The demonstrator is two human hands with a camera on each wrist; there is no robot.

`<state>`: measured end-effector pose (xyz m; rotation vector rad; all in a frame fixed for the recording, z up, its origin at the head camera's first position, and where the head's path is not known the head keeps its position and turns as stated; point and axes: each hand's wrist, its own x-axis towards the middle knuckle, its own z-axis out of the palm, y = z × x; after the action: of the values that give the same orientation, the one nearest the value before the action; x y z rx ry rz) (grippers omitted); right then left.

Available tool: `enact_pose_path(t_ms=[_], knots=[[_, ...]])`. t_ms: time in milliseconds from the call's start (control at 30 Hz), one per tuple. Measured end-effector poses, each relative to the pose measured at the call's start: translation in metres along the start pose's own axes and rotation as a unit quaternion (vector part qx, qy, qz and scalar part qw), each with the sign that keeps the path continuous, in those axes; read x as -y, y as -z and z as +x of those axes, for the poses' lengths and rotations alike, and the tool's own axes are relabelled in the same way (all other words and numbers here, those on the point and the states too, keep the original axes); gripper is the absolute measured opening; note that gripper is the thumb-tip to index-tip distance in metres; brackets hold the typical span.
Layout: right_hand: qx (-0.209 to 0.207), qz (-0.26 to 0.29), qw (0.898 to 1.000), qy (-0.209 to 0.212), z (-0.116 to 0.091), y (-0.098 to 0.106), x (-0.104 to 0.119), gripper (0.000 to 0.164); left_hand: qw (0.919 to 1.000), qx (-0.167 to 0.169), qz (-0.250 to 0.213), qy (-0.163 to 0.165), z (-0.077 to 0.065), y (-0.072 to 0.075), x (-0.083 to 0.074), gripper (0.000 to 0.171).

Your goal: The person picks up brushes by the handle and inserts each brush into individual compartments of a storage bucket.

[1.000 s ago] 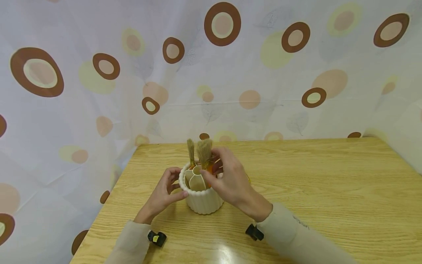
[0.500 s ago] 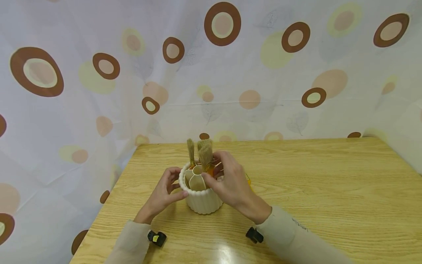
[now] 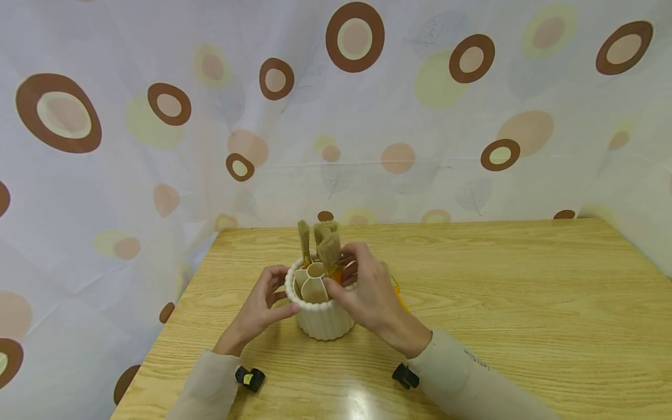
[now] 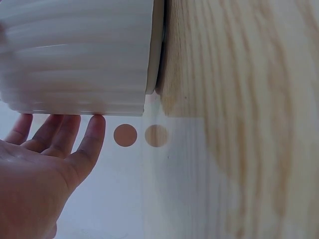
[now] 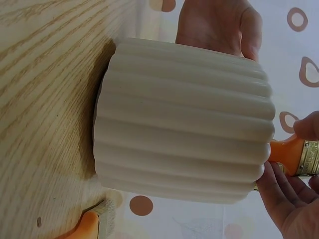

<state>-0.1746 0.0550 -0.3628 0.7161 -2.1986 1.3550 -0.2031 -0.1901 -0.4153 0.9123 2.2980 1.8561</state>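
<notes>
Paintbrush [image 3: 331, 255], bristles up, sits handle-first in the ribbed white holder [image 3: 324, 322]; on my remote feed I see the right hand [image 3: 370, 293] pinching it, the left hand [image 3: 264, 303] curved round the holder's side, and an orange-handled brush [image 5: 89, 226] lying nearby on the table [image 3: 499, 297]

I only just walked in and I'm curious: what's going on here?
A person sits brushes and cup within reach of both hands: the left hand holds the side of a cream, divided cup on the table. The right hand grips an orange-handled brush, bristles up, its handle in the cup. More brushes stand in the cup, and a loose brush lies on the table beside it.
</notes>
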Motion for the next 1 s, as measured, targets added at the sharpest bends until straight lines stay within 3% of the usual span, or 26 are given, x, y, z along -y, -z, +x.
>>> enact_pose_path(t_ms=[433,1000], knots=[[-0.008,-0.060,0.998,0.006,-0.0038,-0.0036,-0.0035,0.042,1.0000,0.000,-0.001,-0.004,-0.0007,0.0003,0.0011,0.060],[-0.010,-0.161,0.987,0.009,-0.0078,-0.0076,-0.0097,0.042,1.0000,0.001,0.005,-0.005,0.0001,0.0006,0.0001,0.059]])
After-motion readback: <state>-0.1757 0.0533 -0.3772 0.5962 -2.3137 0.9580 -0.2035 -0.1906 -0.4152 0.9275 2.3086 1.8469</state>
